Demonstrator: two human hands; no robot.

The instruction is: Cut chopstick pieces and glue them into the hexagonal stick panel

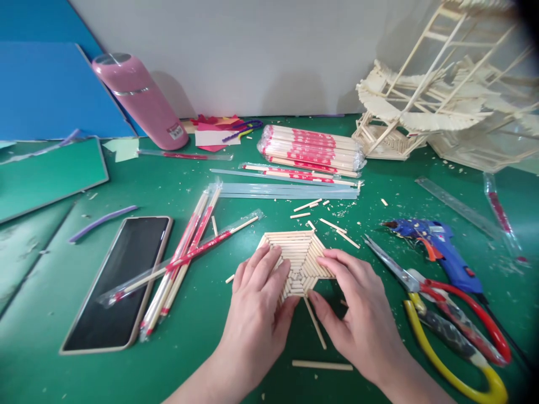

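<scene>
A hexagonal panel [298, 247] of pale wooden sticks, laid in rings, sits in front of me on the green table. Across its left side lie the fingers of my left hand [256, 308], with the thumb at the near edge. My right hand [360, 300] grips the panel's right side, fingertips on the upper edge and thumb by the lower one. From the near edge a thin stick [315, 325] points toward me between both thumbs. Closer still, a cut stick [322, 365] lies loose. The part of the panel beneath my left fingers is hidden.
Right: blue glue gun [442, 247], scissors [446, 303] with red and yellow handles, stick structure [421, 106]. Left: phone [118, 286], wrapped chopsticks [185, 258] partly over it, pink bottle [145, 101]. Behind: chopstick bundle [309, 148], glue sticks [286, 191], stick offcuts [305, 207].
</scene>
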